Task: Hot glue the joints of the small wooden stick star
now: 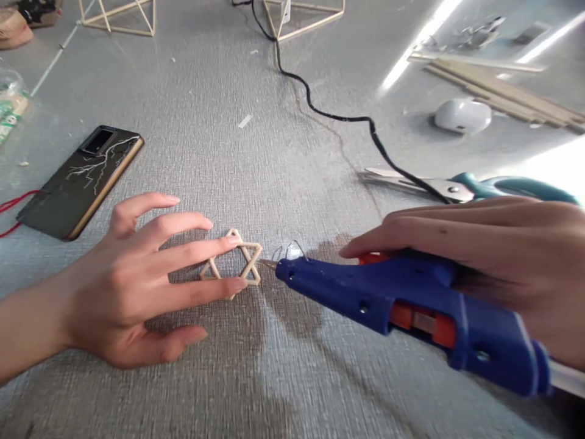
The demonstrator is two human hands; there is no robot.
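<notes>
Blue plastic forms the body of the glue gun [411, 311], which is gripped by the right hand [484, 244] near the right edge of the tabletop [256, 378]. The hand is closed over the top of the gun, with one finger stretched forward along the orange trigger. The metal tip of the gun is set just beside, perhaps touching, the right point of the star [234, 263], a small shape made of pale wooden sticks that lies flat near the middle of the tabletop, toward the near edge.

The star is pinned down by the left hand [123, 286], whose fingers [201, 249] are spread and released, not clenched; two fingertips are rested on the sticks and nothing is grasped.

A black cord [320, 110] is run from the far edge across the tabletop toward the gun and is laid over the scissors [461, 186], which have teal handles and lie open near the right edge. A white rounded object [462, 114] is seen beyond them, and a bundle of wooden sticks [503, 91] is laid toward the far right corner. Two stick frames [119, 17] are stood at the far edge. A dark phone [82, 180] is laid face down near the left edge, beside a red cord [11, 207].
</notes>
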